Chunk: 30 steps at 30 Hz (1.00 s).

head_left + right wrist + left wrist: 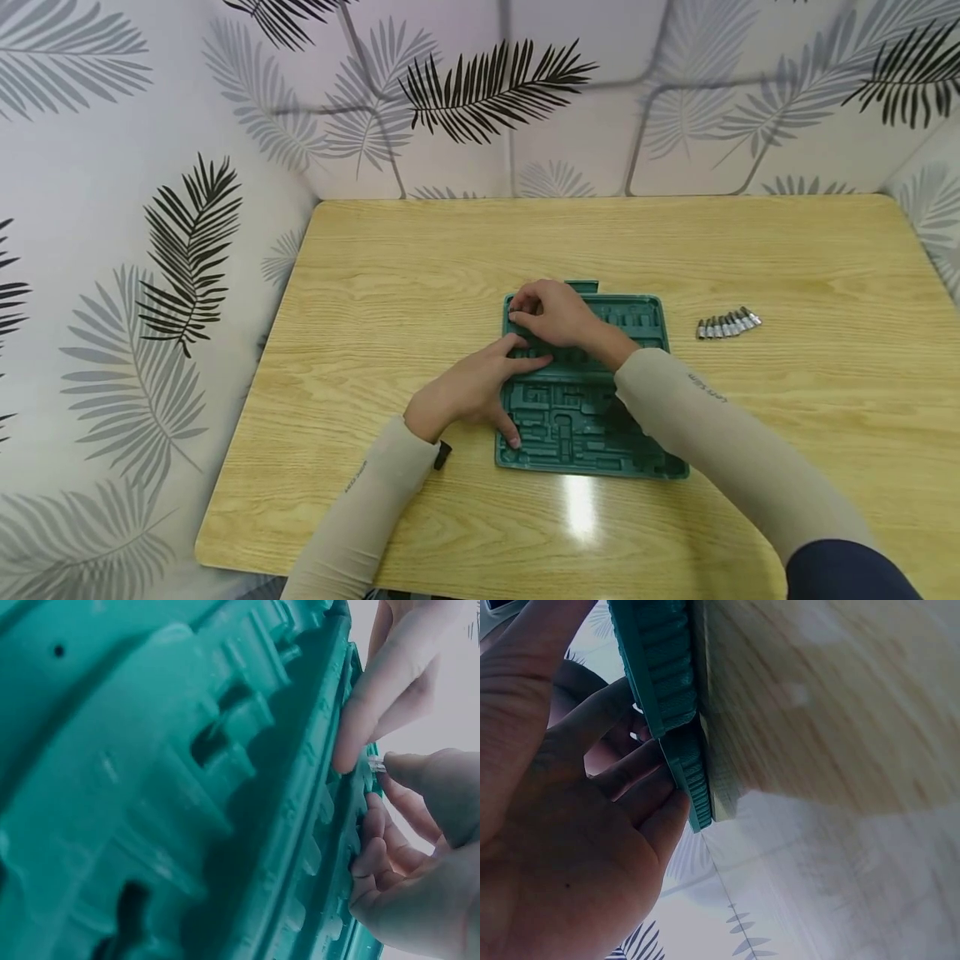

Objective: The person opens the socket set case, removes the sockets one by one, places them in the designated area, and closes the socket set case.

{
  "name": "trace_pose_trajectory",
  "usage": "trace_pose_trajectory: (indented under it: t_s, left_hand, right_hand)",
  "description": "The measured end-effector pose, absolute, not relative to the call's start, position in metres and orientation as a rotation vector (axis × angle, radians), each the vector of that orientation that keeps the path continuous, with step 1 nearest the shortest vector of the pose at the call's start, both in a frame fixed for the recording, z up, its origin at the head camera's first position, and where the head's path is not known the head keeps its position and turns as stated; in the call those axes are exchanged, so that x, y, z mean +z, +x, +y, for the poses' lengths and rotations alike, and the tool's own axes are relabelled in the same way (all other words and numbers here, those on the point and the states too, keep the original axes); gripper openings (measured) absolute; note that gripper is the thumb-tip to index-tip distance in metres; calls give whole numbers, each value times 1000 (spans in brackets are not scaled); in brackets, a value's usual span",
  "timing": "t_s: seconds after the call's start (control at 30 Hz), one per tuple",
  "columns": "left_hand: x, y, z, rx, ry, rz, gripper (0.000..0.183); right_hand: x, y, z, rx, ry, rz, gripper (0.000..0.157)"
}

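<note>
A green plastic tool case lies unfolded flat on the table, its two halves full of moulded recesses. Over the far left corner of its upper half, my right hand pinches a small silvery bit between thumb and forefinger. Most of that bit is hidden by the fingertips. My left hand rests at the case's left side with fingers spread, the longer fingers over the upper half and the thumb on the lower half's edge. In the left wrist view the case's ribbed side shows beside that palm.
Several silver bits with dark tips lie in a slanting row on the wooden table, right of the case. A green latch flap sticks out at the case's far edge. Leaf-patterned walls border the table behind and at the left.
</note>
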<state>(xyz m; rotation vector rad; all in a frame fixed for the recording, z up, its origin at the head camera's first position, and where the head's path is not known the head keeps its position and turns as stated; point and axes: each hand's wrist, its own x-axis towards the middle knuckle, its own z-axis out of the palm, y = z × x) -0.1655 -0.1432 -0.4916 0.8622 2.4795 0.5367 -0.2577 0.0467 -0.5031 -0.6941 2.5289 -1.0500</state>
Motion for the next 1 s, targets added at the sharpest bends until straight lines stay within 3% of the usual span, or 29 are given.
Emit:
trace_pose_trajectory:
  t_s: [0.2, 0.43, 0.6, 1.0]
  left_hand:
    - [-496, -167, -143, 539, 866, 2471, 122]
    - [-551, -183, -153, 566, 921, 2496, 133]
    - [-568, -190, -156, 556, 947, 2529, 136]
    - [-528, -176, -147, 604, 868, 2475, 130]
  right_hand:
    - [-506, -254, 46, -1076, -705, 2568, 17]
    - [-509, -250, 49, -1246, -618, 2613, 15]
    - [-507, -249, 56, -1298, -538, 2625, 13]
    - [-501, -246, 80, -1239, -462, 2648, 20]
